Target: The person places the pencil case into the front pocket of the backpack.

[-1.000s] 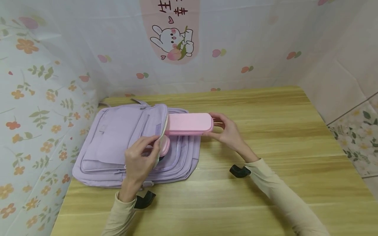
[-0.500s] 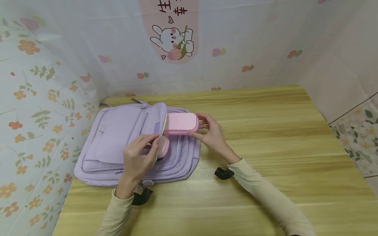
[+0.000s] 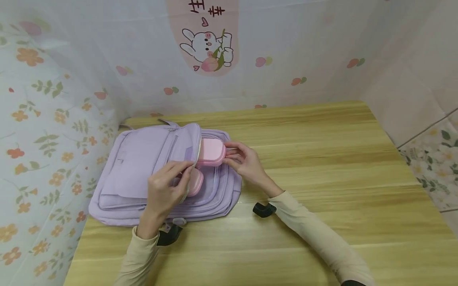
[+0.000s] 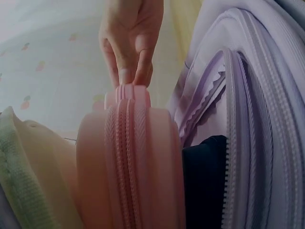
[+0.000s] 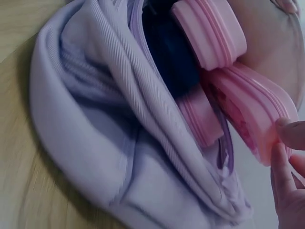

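A lavender backpack [image 3: 136,171] lies on the table, its unzipped opening toward the right. My left hand [image 3: 165,190] pinches the edge of the opening's upper panel and holds it raised. With thumb and fingers, my right hand [image 3: 247,163] grips the outer end of a pink zippered pencil case [image 3: 212,151]; the rest of it is hidden inside the bag. Below it a second pink zippered case [image 3: 195,182] pokes out beside the left fingers. In the right wrist view, another pink case [image 5: 202,117] and a dark blue item [image 5: 170,57] sit in the opening.
The wood-grain table [image 3: 322,171] extends right and in front of the bag. A printed cloth [image 3: 286,51] hangs behind, and a flowered cloth [image 3: 53,159] borders the left side. Black wrist mounts [image 3: 264,209] stick out by both cuffs.
My right hand has moved left, sliding the pink pencil case deeper into the backpack, so less of it shows. The left hand keeps its pinch on the panel edge, almost in place.
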`<state>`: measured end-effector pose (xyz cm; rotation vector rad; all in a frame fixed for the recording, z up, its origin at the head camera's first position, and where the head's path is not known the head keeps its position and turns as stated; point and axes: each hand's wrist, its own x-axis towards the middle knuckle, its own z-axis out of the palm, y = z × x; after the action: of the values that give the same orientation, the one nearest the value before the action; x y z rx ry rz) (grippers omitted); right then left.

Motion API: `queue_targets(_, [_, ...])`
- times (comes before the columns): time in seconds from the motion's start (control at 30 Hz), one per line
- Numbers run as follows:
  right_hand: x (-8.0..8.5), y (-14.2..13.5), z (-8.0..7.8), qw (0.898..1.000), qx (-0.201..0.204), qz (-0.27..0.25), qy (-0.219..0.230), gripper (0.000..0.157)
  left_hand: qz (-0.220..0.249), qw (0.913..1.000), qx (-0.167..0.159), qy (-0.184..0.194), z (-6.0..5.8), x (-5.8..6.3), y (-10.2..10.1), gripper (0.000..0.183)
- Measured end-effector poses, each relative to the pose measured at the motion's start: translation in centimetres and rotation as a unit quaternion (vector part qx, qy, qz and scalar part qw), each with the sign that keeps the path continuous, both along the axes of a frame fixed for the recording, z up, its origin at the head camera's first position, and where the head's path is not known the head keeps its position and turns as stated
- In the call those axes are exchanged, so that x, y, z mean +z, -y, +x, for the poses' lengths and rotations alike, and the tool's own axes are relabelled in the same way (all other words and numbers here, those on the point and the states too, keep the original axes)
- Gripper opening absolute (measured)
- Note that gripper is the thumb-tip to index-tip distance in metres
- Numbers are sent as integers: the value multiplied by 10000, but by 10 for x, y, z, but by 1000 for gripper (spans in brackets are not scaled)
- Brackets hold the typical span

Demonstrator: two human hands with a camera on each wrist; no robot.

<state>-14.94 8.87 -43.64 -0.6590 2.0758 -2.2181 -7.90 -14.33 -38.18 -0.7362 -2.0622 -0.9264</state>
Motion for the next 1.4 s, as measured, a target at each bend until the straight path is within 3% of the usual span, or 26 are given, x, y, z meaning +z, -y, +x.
queue_targets(0.33, [-6, 23, -6, 9979, 4, -479, 442, 46, -280, 9988, -376, -166, -2, -3, 1, 20])
queue_targets(0.57, [-10, 41, -8, 9970, 85, -465, 617, 42, -620, 9966, -379, -390, 1, -8, 1, 23])
queue_targets(0.77, [-9, 48, -14, 9965, -23, -281, 787, 39, -574, 9970, -397, -347, 2, -10, 0, 22])
queue_targets(1.13, [-14, 32, -19, 9983, 42, 140, 564, 34, -226, 9991, -308, -158, 1, -12, -5, 19])
queue_targets(1.4, [-6, 11, -18, 9965, -244, 710, 374, 27, -813, 9966, 13, 128, 4, -13, -14, 12])
